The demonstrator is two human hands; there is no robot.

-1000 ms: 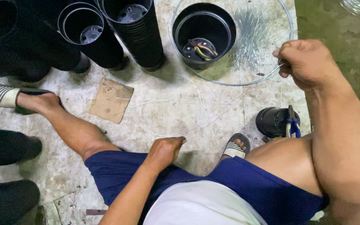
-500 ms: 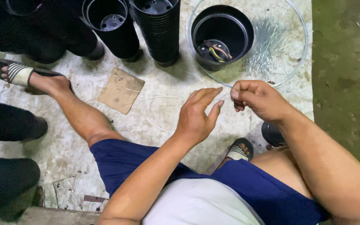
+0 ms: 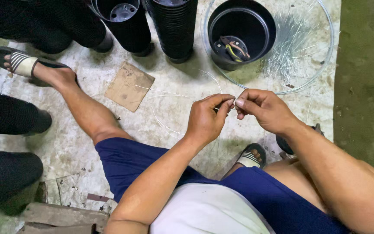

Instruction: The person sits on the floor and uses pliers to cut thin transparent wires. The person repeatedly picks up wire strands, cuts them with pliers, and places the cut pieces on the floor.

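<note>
My left hand (image 3: 206,119) and my right hand (image 3: 262,108) meet fingertip to fingertip in front of me, both pinching thin pale wire (image 3: 165,93) that loops away to the left over the floor. Just beyond my hands stands a clear shallow bowl (image 3: 325,56) holding a bundle of thin metal wires (image 3: 288,43). Inside that bowl sits a black plastic pot (image 3: 262,26) with a pair of pliers with coloured handles (image 3: 234,45) at its bottom.
Stacks of black plastic pots (image 3: 174,30) stand at the back, one open pot (image 3: 122,17) to their left. A brown cardboard square (image 3: 130,86) lies on the concrete floor. More black pots (image 3: 9,119) lie at the left edge. My sandalled feet (image 3: 20,63) rest apart.
My right hand came back from the bowl with wire. My left hand rose from my thigh to meet it, and both now pinch the wire together.
</note>
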